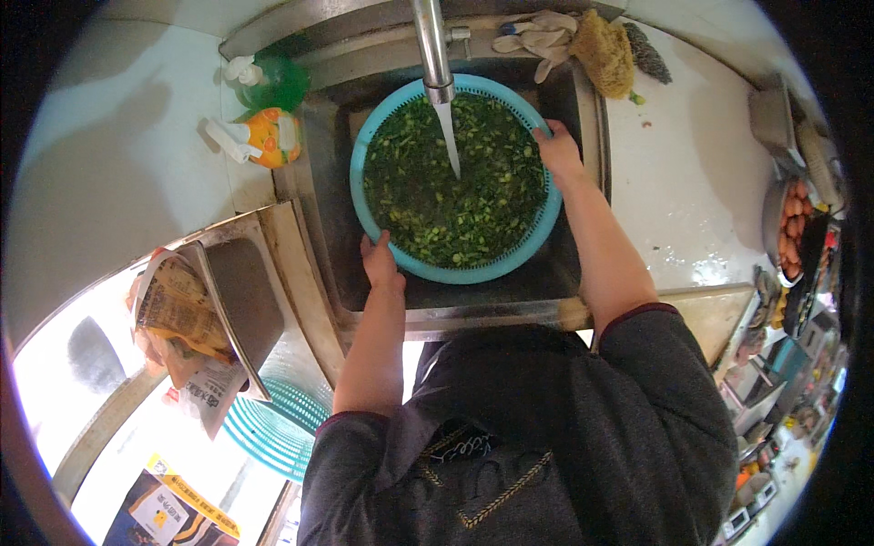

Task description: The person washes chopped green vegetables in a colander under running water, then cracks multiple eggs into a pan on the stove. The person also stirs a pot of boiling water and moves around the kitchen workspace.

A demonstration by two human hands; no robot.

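A round blue plastic colander basket (471, 274) sits in the metal sink (437, 300). Chopped green vegetables (471, 225) float in water across its whole width. My left hand (381, 263) grips the rim at the near left, its thumb on the top edge. On the far right side, my right hand (560, 151) holds the same rim. Above the basket, the metal faucet (437, 75) pours a stream of water (447, 136) onto the greens. The basket's underside and the fingers beneath the rim are hidden.
Left of the sink stand a green pump bottle (276, 82) and an orange spray bottle (273, 138). Gloves (539, 37), a yellow sponge (604, 54) and a steel scourer (646, 53) lie at the back right. A bowl of eggs (792, 232) stands far right; a turquoise basket (273, 437) is low left.
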